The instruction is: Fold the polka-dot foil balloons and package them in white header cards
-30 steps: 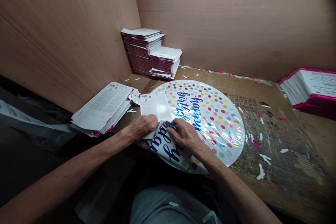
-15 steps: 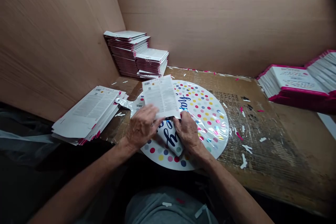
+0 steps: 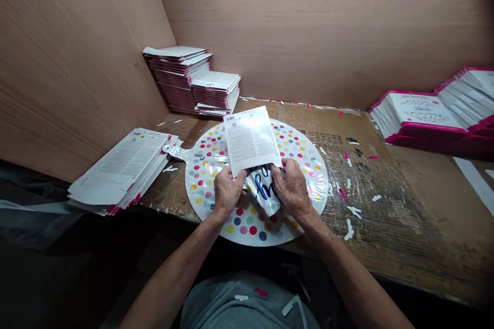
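A white printed paper packet (image 3: 252, 136) is held up between my hands, its text side facing me. From its lower edge sticks a folded foil balloon (image 3: 265, 193), white with dark blue lettering. My left hand (image 3: 227, 190) pinches the packet's lower left corner, thumb on top. At the lower right corner my right hand (image 3: 292, 185) is closed on the packet and touches the foil. Under both hands lies a flat round foil balloon (image 3: 204, 180) with coloured dots, its tail (image 3: 175, 151) pointing left. How far the folded foil reaches inside the packet is hidden.
Flat printed packets (image 3: 119, 164) lie piled at the left table edge. Taller packet stacks (image 3: 179, 79) stand in the back left corner. More pink-edged packets (image 3: 424, 113) are at the right. Paper scraps (image 3: 353, 211) litter the cardboard-covered table (image 3: 386, 236). Wooden panels (image 3: 289, 31) enclose the back and left.
My left hand has moved from the packet's face to its lower left corner. The packet and folded balloon have shifted right. The lettering on the round balloon is now covered.
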Action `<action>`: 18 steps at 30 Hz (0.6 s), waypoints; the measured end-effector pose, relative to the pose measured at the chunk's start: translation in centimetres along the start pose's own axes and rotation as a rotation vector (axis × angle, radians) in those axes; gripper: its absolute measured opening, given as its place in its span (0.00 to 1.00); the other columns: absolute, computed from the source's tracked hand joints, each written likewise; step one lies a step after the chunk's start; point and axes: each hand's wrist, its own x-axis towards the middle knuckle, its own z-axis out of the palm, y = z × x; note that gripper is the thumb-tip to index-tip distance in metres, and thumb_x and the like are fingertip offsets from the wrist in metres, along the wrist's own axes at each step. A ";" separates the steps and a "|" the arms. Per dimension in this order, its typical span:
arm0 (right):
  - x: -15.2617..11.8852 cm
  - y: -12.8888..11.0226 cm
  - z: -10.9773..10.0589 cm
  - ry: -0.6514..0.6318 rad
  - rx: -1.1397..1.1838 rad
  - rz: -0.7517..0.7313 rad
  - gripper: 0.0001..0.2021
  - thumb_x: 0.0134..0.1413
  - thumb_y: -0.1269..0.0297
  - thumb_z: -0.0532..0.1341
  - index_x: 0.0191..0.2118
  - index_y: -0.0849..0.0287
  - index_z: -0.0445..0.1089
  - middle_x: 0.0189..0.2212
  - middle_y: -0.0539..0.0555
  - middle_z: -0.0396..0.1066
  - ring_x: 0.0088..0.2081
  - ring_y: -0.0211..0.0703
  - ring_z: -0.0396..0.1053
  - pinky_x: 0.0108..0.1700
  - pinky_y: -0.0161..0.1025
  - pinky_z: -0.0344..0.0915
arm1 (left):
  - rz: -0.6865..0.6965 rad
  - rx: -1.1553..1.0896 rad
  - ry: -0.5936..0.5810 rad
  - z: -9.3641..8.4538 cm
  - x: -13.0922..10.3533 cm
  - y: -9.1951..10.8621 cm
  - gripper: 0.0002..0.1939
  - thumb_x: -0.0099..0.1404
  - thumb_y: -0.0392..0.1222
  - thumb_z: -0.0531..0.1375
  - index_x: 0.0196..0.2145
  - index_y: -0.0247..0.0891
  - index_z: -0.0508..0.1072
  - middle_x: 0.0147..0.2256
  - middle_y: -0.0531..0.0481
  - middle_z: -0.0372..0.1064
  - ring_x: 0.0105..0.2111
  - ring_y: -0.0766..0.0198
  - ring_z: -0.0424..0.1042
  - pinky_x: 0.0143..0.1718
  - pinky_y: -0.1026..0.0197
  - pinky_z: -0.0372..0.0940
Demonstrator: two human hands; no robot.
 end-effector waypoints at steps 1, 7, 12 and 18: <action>-0.6 0.1 -0.4 0.015 0.007 -0.101 0.26 0.63 0.50 0.51 0.56 0.67 0.61 0.55 0.72 0.66 0.55 0.58 0.66 0.53 0.53 0.65 | 0.006 0.002 0.024 0.2 0.2 0.0 0.14 0.60 0.51 0.62 0.29 0.38 0.66 0.19 0.56 0.68 0.12 0.67 0.66 0.11 0.68 0.57; -5.2 1.2 -1.3 -0.001 -0.096 -0.825 0.32 0.66 0.66 0.53 0.71 0.60 0.43 0.65 0.66 0.59 0.67 0.53 0.54 0.66 0.56 0.55 | -0.009 -0.169 -0.063 -1.4 -2.1 1.0 0.19 0.58 0.57 0.64 0.34 0.37 0.71 0.22 0.53 0.71 0.17 0.64 0.69 0.17 0.64 0.64; -5.9 0.8 -1.6 -0.045 0.051 -0.917 0.28 0.68 0.73 0.48 0.71 0.56 0.47 0.62 0.60 0.63 0.66 0.48 0.56 0.64 0.53 0.61 | -0.033 -0.544 -0.297 -3.4 -3.8 3.0 0.46 0.52 0.82 0.51 0.47 0.39 0.75 0.38 0.42 0.77 0.46 0.45 0.74 0.41 0.50 0.71; -5.4 -0.8 0.1 -0.071 -0.031 -0.897 0.26 0.67 0.74 0.48 0.68 0.60 0.54 0.61 0.61 0.65 0.66 0.48 0.56 0.64 0.50 0.62 | -0.163 -0.716 -0.402 -1.5 -2.0 3.3 0.56 0.54 0.84 0.37 0.54 0.33 0.72 0.44 0.37 0.76 0.54 0.41 0.69 0.50 0.46 0.67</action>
